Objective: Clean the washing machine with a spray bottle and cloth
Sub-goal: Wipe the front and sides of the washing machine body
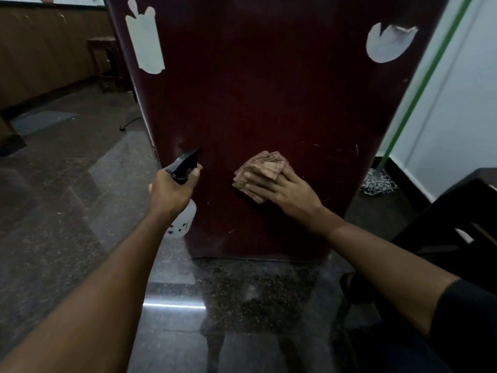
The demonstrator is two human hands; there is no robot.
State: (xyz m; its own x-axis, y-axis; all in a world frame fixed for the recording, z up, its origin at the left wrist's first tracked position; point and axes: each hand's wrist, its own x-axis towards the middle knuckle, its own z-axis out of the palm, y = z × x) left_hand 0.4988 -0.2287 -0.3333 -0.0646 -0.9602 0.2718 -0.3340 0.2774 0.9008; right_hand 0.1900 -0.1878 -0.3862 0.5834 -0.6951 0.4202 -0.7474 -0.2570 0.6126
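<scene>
The dark maroon washing machine point(263, 90) fills the middle of the head view, with torn white sticker remains near its top corners. My left hand point(172, 191) grips a white spray bottle point(185, 220) by its black trigger head, nozzle pointing at the machine's lower left edge. My right hand point(282, 191) lies flat on a folded brown checked cloth point(265, 165), pressing it against the lower front panel. The two hands are about a hand's width apart.
Polished dark stone floor point(80, 211) spreads to the left and below. A wooden stool point(106, 63) stands at the back left by a wood-panelled wall. A mop head point(377, 183) with a green handle leans on the white wall at right. Dark furniture point(462, 211) sits at the right edge.
</scene>
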